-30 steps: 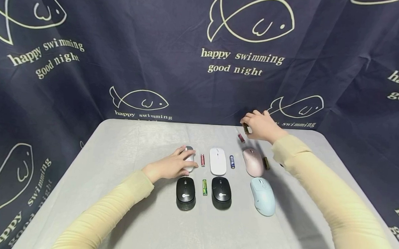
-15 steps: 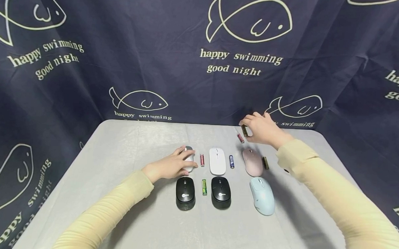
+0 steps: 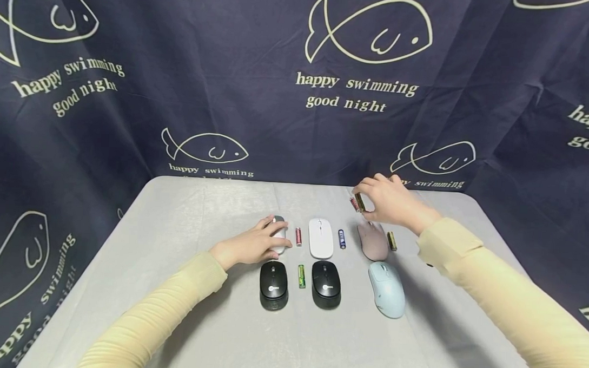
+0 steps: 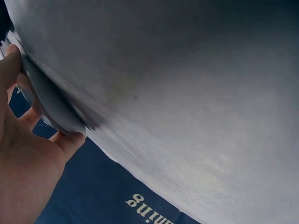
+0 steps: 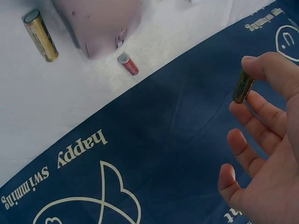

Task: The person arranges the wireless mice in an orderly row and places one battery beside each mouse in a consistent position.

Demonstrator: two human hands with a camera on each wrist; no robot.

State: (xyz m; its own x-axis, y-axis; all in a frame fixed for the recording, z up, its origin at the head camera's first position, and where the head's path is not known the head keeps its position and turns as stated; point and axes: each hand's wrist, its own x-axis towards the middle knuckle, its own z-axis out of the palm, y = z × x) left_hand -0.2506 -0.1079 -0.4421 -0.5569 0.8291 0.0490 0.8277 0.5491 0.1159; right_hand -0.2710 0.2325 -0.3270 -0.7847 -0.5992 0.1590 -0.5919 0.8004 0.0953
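My left hand [image 3: 251,243] lies over a silver-white mouse [image 3: 280,234] with a dark grey front end. In the left wrist view its thumb and fingers grip the edges of that mouse [image 4: 53,102]. My right hand [image 3: 393,202] pinches a dark gold AA battery [image 5: 244,87] between thumb and fingertips, held above the table near the back edge. A red battery [image 3: 354,204] lies just beyond it, partly covered in the head view. Below the right hand sits a pink mouse [image 3: 374,243], with a gold battery [image 3: 392,241] at its right.
On the grey-white table [image 3: 221,322] lie a white mouse [image 3: 320,240], two black mice, one at left [image 3: 273,283] and one at right [image 3: 326,282], and a light blue mouse [image 3: 387,291]. Between mice are a red battery [image 3: 298,236], blue battery [image 3: 342,239] and green battery [image 3: 301,276].
My right hand has come slightly lower and closer with the dark gold battery, which now overlaps the far red one in the head view. The left hand has stayed on its mouse.
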